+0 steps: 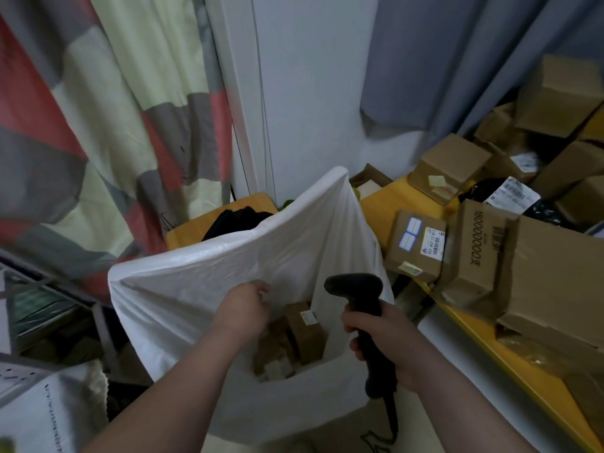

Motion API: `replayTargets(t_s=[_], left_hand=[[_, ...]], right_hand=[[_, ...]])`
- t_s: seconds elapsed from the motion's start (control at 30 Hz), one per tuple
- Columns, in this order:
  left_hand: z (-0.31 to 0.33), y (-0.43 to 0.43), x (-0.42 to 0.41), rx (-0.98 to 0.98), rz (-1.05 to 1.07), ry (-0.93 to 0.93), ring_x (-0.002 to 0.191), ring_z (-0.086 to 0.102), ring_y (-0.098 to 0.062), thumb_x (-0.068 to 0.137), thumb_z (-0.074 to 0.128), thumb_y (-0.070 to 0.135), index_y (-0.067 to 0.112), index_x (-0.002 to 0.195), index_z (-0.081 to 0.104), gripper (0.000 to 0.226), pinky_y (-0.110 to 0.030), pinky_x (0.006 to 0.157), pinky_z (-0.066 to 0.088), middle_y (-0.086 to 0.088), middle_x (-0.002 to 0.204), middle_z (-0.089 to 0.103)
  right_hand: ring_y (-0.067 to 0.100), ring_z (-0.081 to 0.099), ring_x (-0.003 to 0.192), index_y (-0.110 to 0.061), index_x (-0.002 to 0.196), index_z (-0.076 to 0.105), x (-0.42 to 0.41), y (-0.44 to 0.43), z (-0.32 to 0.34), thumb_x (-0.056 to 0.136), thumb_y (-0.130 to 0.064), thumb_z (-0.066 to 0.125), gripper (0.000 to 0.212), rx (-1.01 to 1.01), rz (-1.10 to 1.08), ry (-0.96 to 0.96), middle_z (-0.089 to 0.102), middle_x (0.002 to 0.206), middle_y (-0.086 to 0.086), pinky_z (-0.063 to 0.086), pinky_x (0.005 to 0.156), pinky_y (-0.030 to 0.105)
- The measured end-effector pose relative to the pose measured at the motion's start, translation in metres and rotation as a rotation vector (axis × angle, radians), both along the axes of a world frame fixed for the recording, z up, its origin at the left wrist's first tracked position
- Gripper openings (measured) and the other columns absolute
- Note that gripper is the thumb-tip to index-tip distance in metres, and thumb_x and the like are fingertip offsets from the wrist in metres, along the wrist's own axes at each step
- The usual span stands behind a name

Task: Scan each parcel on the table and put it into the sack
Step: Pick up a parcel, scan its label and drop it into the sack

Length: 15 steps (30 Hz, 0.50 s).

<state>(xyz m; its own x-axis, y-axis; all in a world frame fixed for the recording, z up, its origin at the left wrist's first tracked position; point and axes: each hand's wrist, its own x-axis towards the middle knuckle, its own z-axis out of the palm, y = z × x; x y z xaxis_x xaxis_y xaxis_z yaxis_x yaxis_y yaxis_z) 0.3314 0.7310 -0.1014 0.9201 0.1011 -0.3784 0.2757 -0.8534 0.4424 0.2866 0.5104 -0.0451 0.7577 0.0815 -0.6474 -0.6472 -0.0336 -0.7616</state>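
A big white sack (202,282) stands open in front of me, with several brown parcels (304,331) lying at its bottom. My left hand (243,307) reaches into the sack's mouth with curled fingers; whether it holds the sack's fabric I cannot tell. My right hand (376,335) grips a black handheld scanner (358,289) by its handle, head up, at the sack's right edge. On the yellow table (382,204) to the right lie several cardboard parcels (416,245), some with labels.
A tall box (474,253) with printed digits and a large carton (555,282) crowd the table's near side. Black poly bags (510,194) lie among further boxes. A patterned curtain (98,125) hangs at left, a metal rack (49,308) below it, a grey curtain (457,60) behind the table.
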Motion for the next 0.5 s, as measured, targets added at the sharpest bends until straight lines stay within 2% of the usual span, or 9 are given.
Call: replayTargets(t_s=[0.1, 0.27, 0.4, 0.5], left_hand=[[0.021, -0.018, 0.005, -0.054, -0.05, -0.058, 0.109, 0.058, -0.019, 0.095, 0.055, 0.02, 0.022, 0.128, 0.058, 0.033, -0.026, 0.088, 0.044, -0.003, 0.118, 0.064], [0.061, -0.062, 0.009, -0.164, -0.153, -0.155, 0.095, 0.055, -0.011, 0.096, 0.056, 0.02, 0.022, 0.127, 0.059, 0.032, -0.021, 0.084, 0.042, 0.003, 0.109, 0.064], [0.088, -0.111, 0.007, -0.238, -0.25, -0.218, 0.095, 0.056, -0.01, 0.094, 0.059, 0.023, 0.025, 0.122, 0.061, 0.029, -0.018, 0.079, 0.036, 0.007, 0.1, 0.061], [0.106, -0.155, 0.0, -0.28, -0.327, -0.295, 0.089, 0.057, -0.009, 0.091, 0.063, 0.023, 0.025, 0.115, 0.066, 0.024, -0.016, 0.073, 0.034, 0.008, 0.091, 0.061]], right_hand=[[0.017, 0.055, 0.058, -0.005, 0.098, 0.063, -0.005, -0.011, 0.01, 0.086, -0.009, 0.066, 0.012, -0.003, -0.044, -0.035, 0.058, 0.077, 0.008, 0.047, 0.053, 0.027], [0.017, 0.056, 0.059, -0.007, 0.105, 0.063, -0.021, -0.041, 0.032, 0.086, -0.009, 0.068, 0.019, 0.0, -0.178, -0.092, 0.06, 0.079, 0.008, 0.048, 0.053, 0.027], [0.019, 0.056, 0.058, -0.006, 0.096, 0.062, -0.043, -0.079, 0.054, 0.085, -0.009, 0.069, 0.013, -0.033, -0.284, -0.16, 0.06, 0.076, 0.012, 0.046, 0.053, 0.03], [0.023, 0.058, 0.063, -0.004, 0.101, 0.063, -0.064, -0.114, 0.069, 0.086, -0.013, 0.07, 0.018, -0.076, -0.363, -0.207, 0.062, 0.078, 0.014, 0.047, 0.06, 0.036]])
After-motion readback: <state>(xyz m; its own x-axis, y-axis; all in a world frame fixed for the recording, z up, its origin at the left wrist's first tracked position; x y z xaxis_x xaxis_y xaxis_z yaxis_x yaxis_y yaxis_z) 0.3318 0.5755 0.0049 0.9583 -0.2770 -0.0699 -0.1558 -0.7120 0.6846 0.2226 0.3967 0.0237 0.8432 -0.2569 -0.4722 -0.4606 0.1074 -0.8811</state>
